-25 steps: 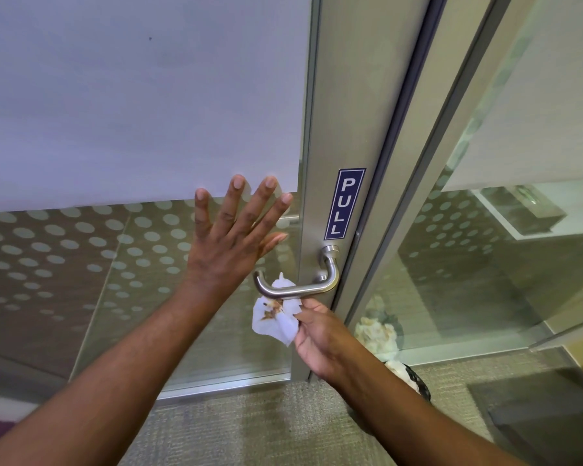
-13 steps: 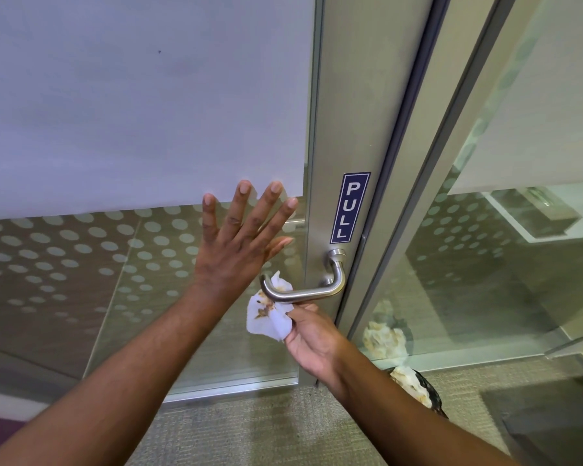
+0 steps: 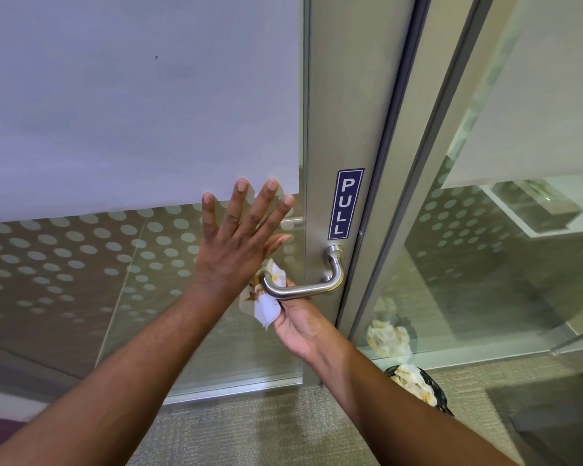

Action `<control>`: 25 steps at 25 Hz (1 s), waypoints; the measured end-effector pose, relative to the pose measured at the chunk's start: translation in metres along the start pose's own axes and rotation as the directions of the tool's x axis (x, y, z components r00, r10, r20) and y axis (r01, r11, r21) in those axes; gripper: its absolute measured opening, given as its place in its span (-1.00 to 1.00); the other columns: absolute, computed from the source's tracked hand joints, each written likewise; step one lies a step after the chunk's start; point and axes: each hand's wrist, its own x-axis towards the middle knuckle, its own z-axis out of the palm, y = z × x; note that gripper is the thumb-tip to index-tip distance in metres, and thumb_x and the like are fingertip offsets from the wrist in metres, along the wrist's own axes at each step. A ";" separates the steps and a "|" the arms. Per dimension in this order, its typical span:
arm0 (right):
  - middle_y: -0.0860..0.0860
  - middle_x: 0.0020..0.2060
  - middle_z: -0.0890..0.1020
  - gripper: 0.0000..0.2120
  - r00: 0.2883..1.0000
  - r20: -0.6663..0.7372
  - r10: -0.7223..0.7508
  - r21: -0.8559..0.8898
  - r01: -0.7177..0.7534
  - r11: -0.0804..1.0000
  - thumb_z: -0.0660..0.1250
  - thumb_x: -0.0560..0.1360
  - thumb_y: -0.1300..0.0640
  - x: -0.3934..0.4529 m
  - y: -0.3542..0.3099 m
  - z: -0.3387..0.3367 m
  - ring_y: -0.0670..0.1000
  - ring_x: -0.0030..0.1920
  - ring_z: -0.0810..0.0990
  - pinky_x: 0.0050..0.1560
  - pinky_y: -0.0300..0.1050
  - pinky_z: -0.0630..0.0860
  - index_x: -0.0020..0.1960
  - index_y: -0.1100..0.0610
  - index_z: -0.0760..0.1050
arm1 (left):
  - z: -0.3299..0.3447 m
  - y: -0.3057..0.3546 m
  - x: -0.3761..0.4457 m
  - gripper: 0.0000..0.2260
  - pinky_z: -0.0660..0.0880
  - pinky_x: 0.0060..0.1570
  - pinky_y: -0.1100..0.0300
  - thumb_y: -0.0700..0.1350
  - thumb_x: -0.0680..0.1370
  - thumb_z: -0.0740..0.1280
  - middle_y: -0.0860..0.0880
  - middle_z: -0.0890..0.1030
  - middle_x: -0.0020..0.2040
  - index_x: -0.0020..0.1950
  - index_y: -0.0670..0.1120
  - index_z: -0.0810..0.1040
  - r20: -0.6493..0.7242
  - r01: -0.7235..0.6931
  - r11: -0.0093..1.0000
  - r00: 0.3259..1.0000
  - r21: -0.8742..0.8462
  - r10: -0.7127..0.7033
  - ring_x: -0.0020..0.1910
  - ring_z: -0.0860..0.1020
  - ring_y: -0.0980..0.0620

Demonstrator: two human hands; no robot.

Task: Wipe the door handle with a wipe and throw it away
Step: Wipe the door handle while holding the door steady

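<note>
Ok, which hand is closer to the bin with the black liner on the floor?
Right. The right hand holds the wipe at the door handle, up and left of the bin. The left hand lies flat on the glass, farther left.

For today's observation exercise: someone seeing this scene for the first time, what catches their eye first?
Centre frame, the left hand is spread flat against the glass door while the right hand presses a stained wipe around the free end of the steel door handle. A blue PULL sign sits just above.
</note>
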 end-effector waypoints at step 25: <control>0.16 -0.01 0.79 -0.68 0.919 -0.169 -0.356 -0.422 0.259 0.869 0.37 0.50 0.42 -0.122 -0.054 -0.050 0.06 -0.08 0.78 -0.13 -0.12 0.72 0.19 0.20 0.67 | -0.145 0.122 -0.085 -0.88 0.75 -0.18 0.13 -0.36 0.56 0.42 -0.23 0.78 0.10 0.06 -0.21 0.68 0.967 0.421 -0.874 -0.031 0.243 0.254 -0.12 0.78 -0.05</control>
